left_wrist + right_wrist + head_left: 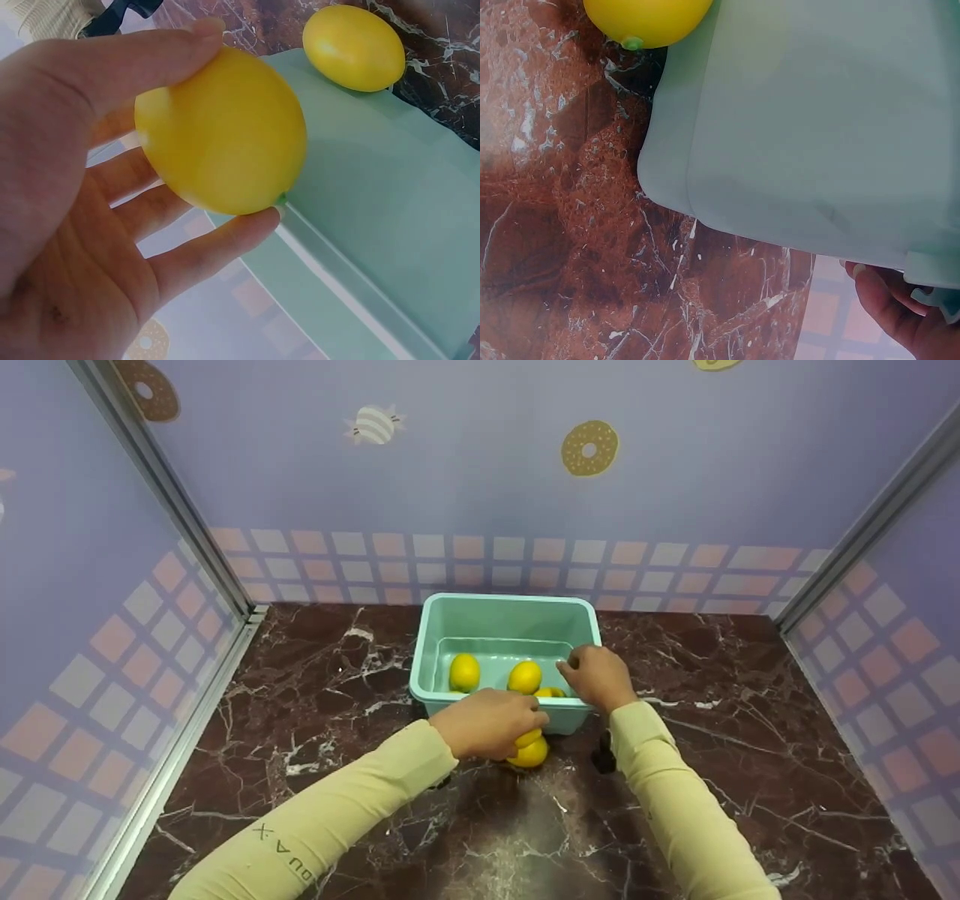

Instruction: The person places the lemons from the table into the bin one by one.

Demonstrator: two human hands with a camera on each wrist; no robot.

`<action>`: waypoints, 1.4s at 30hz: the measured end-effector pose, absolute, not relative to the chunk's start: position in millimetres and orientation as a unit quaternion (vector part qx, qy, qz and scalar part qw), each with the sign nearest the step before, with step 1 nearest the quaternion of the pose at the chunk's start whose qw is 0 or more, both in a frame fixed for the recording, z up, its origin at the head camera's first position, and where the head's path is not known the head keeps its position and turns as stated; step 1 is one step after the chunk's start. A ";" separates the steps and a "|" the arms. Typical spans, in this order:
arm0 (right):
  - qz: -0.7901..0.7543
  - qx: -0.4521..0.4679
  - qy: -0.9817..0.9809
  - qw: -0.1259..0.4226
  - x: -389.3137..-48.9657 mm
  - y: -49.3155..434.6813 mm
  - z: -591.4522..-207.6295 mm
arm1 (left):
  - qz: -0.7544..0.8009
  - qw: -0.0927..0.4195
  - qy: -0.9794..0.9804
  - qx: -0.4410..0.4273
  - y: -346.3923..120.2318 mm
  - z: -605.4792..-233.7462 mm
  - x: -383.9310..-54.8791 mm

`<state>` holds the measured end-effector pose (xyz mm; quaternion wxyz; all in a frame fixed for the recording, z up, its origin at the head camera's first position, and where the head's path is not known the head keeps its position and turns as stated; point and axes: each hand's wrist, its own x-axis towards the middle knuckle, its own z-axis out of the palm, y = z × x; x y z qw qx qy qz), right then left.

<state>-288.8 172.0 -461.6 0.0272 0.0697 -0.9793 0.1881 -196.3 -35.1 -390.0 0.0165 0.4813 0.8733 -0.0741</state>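
Observation:
My left hand (487, 724) is just in front of a mint-green plastic bin (510, 604). It holds a yellow lemon (225, 135) between the thumb and fingers, near the bin's rim. Below that fruit a second lemon (531, 754) lies on the marble tabletop by the bin's front wall. Over the bin's front right corner is my right hand (600, 679), with no fruit in its fingers; the right wrist view shows its fingers (881, 300) close to the rim. Inside the bin are several lemons, one on the left (464, 672) and others nearer the right, partly hidden by the front rim.
Dark red marble (337, 682) with white veins spreads around the bin. A purple wall (480, 495) with pastel tiles and sweets rises behind it, and side walls with metal edge strips (172, 502) flank the table.

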 end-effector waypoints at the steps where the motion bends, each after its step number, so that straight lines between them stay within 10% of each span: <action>1: 0.188 0.070 -0.979 0.028 -288.9 172.2 -461.8 | -0.073 0.016 0.873 0.481 -35.2 -389.6 -196.3; 42: 0.191 0.082 -0.977 0.038 -289.9 173.8 -463.5 | -0.022 0.014 0.898 0.439 -44.8 -370.6 -217.2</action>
